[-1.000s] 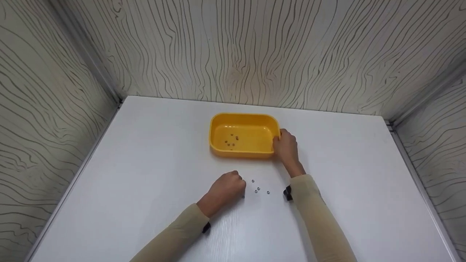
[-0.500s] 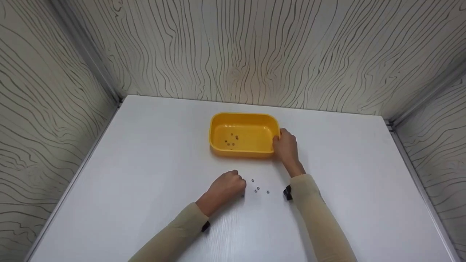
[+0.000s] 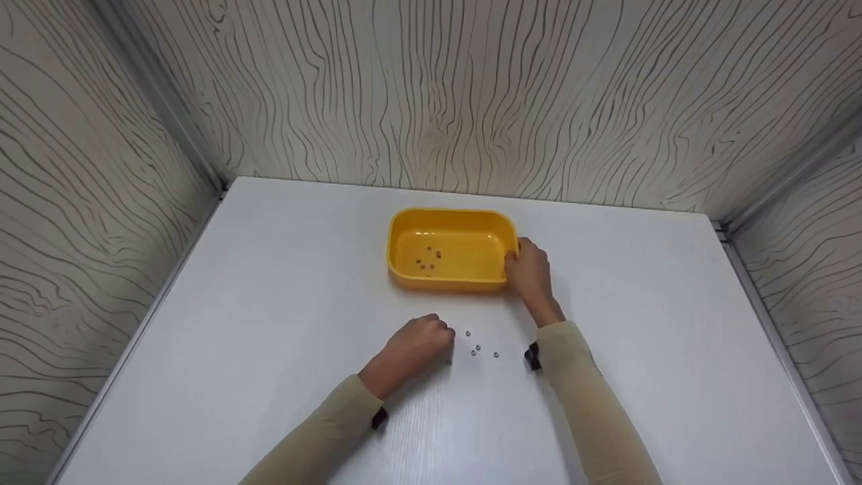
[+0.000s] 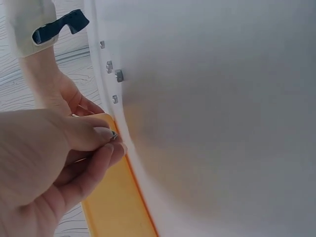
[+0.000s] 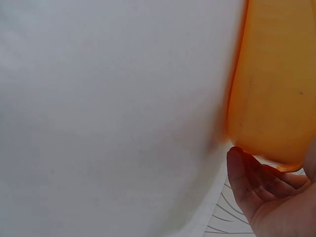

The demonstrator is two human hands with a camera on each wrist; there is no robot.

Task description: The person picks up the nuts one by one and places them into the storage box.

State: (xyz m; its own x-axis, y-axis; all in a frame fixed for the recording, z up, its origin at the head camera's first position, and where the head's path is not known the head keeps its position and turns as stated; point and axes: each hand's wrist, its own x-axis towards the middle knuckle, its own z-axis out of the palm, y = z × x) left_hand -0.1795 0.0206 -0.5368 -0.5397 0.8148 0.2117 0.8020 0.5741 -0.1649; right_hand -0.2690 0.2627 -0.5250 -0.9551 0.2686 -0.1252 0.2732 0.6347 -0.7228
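Note:
In the head view my left hand (image 3: 416, 343) is low over the white table with curled fingers. The left wrist view shows its thumb and fingertips pinching a small metal nut (image 4: 114, 135), partly hidden by them. Several similar loose nuts (image 3: 478, 347) lie just right of this hand, one of them close under its edge. My right hand (image 3: 530, 271) grips the right end wall of a yellow plastic bin (image 3: 452, 285), thumb over the rim and fingers outside. More small nuts (image 3: 432, 267) sit on the left part of the bin's floor.
The bin stands on the white table (image 3: 296, 269) beyond the left hand. Wood-grain panels (image 3: 444, 101) rise behind and at both sides of the table. A dark band (image 3: 533, 357) is on the right wrist.
The left hand has shifted very slightly left and away from the person, still low beside the loose nuts. The right hand and the bin have stayed in place.

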